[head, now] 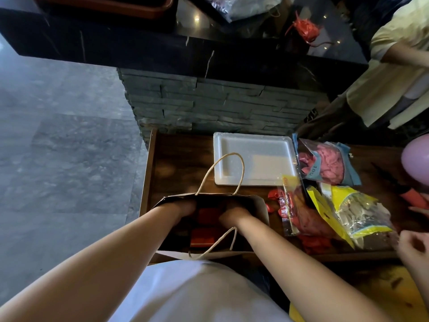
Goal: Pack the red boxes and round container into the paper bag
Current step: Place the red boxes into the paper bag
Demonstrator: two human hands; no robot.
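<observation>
A brown paper bag [261, 206] with twisted paper handles stands open on the wooden table, right in front of me. Both of my hands reach down inside it. My left hand [183, 209] and my right hand [234, 216] sit on either side of a red box [209, 213] deep in the bag, and their fingers are hidden in shadow. A second red box [202, 238] lies lower in the bag, nearer to me. No round container shows in this view.
A white tray [253, 159] lies behind the bag. Packets of balloons, pink [325, 162], red [294, 210] and yellow [352, 210], lie to the right. Another person's hand [411, 247] and a pink balloon [417, 162] are at the right edge. A black stone counter [162, 49] rises behind.
</observation>
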